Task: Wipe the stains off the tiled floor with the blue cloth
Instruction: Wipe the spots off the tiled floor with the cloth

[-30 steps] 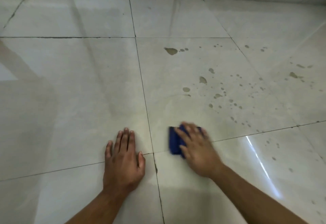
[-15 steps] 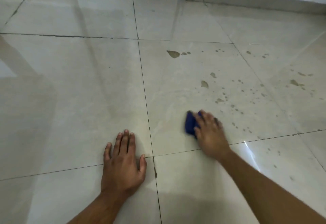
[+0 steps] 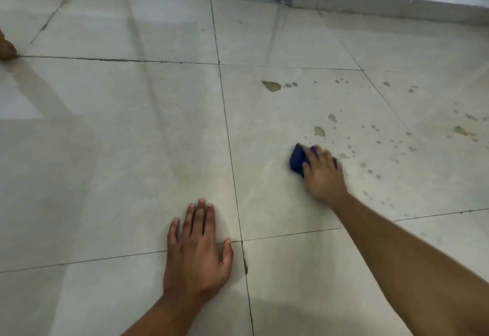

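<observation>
Two hands work the floor (image 3: 105,177): the left hand (image 3: 197,253) lies flat and spread, near, likely as a prop. Farther right, the right hand (image 3: 321,174) presses the cloth (image 3: 297,161), fingers splayed over it, just beside the stains (image 3: 370,150).

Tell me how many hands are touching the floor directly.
1. The left hand lies flat on the beige tiled floor; the right hand presses the crumpled blue cloth instead.
</observation>
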